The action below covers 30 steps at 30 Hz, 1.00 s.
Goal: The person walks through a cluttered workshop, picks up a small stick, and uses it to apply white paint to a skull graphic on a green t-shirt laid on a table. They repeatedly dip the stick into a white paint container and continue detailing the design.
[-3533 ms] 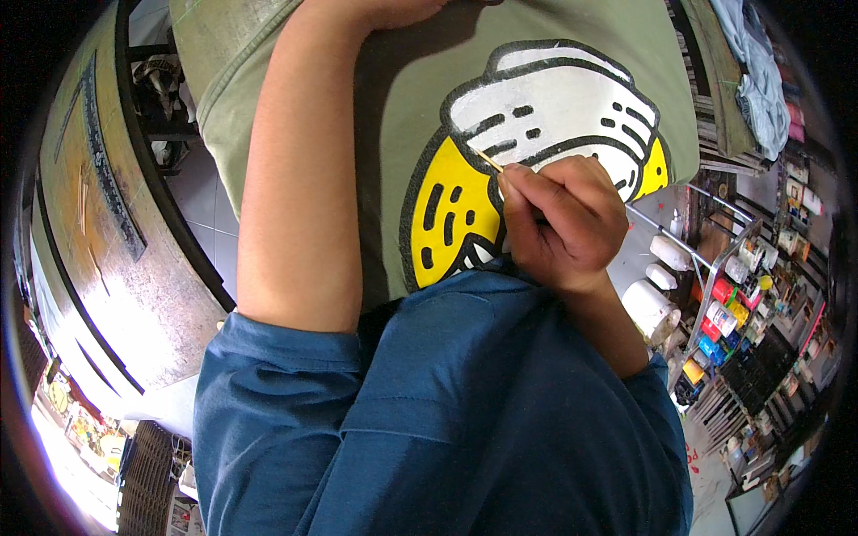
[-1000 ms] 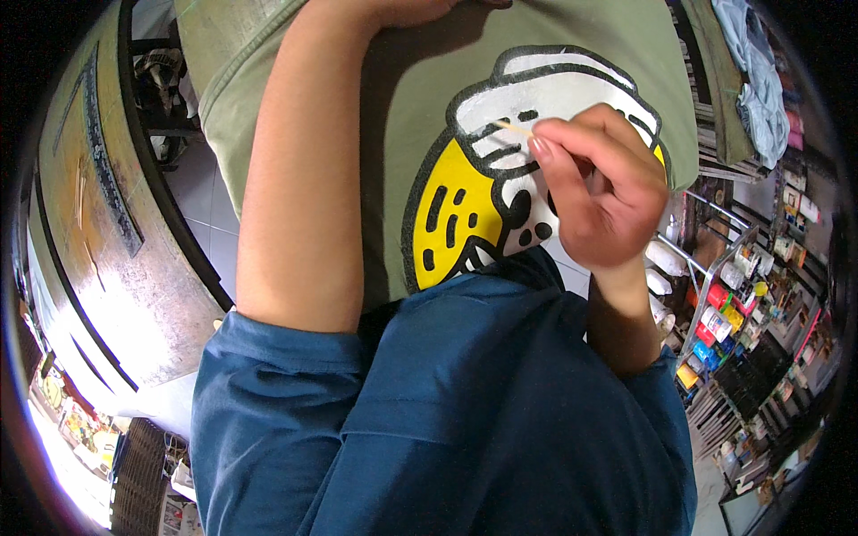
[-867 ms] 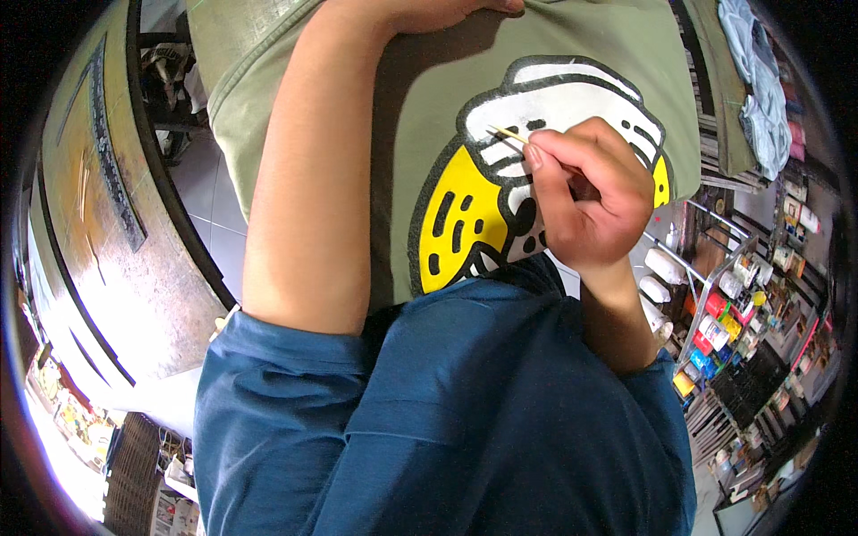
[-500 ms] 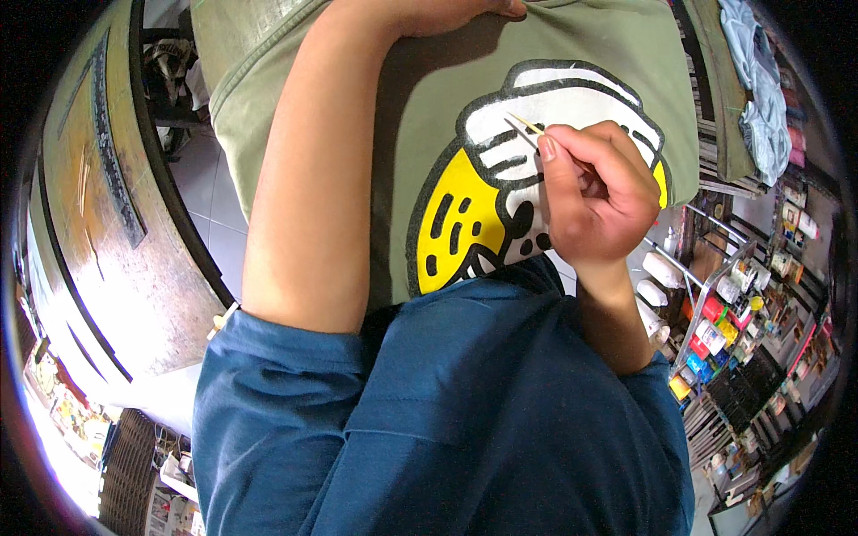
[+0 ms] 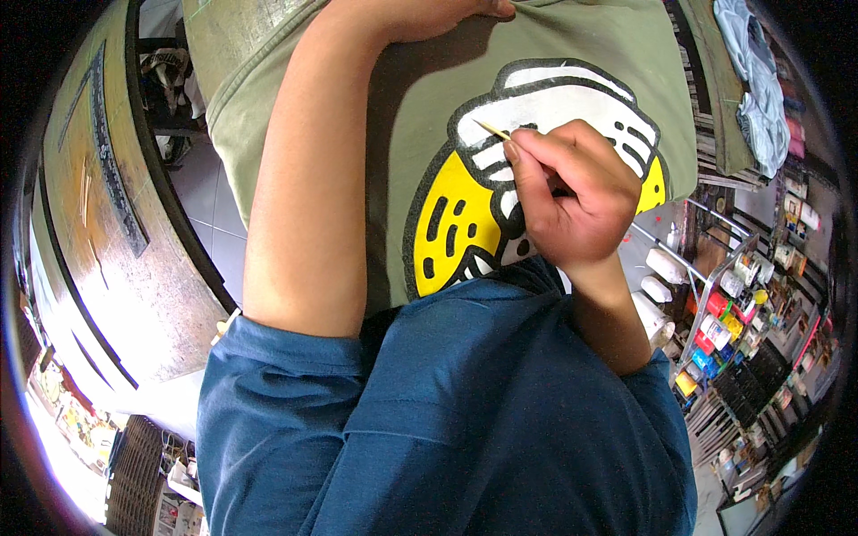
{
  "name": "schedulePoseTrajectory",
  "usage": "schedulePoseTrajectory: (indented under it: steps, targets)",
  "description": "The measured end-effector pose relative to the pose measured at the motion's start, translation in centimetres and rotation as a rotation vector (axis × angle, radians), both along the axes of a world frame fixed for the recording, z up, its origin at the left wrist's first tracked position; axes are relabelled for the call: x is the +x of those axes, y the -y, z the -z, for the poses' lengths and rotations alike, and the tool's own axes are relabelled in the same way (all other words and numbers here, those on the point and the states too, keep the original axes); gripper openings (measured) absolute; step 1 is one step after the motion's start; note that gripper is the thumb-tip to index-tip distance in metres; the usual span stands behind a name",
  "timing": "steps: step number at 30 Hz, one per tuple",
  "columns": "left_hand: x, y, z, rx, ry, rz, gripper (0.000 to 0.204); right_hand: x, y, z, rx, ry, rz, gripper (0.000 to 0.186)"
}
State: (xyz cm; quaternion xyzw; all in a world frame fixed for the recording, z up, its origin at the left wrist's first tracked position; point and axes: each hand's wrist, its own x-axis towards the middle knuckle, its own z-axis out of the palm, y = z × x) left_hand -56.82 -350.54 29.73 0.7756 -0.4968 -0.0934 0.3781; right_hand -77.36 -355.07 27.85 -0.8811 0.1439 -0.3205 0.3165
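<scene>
Person's right hand point(image 5: 576, 192) pinched on a thin stick point(image 5: 492, 130), tip at the white-and-yellow print point(image 5: 536, 105) on olive fabric point(image 5: 447, 80), contact unclear, print partly hidden, left hand point(image 5: 438, 20) cropped by upper edge, its grip untellable.

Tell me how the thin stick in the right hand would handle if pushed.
The thin stick is probably light, being so slender. It looks fairly stiff, jutting straight from the right hand, but its narrowness suggests it might snap under a hard push.
</scene>
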Motion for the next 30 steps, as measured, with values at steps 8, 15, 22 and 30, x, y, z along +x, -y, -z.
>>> schedulePoseTrajectory:
  steps: [8, 15, 22, 30]
  targets:
    - [0.6, 0.3, -0.1, 0.037, -0.054, 0.006, 0.021, -0.1, -0.2, -0.1, -0.038, 0.0, 0.087, 0.01]
    - [0.0, 0.1, -0.3, 0.035, -0.017, -0.019, 0.022, -0.1, -0.4, -0.1, -0.027, -0.007, 0.132, 0.009]
    - [-0.3, 0.1, -0.4, 0.04, 0.002, -0.032, 0.022, -0.1, -0.4, 0.0, -0.002, -0.006, 0.143, 0.008]
    - [0.1, 0.2, -0.4, 0.069, -0.046, -0.032, 0.023, -0.2, -0.2, 0.2, -0.051, 0.009, 0.105, 0.011]
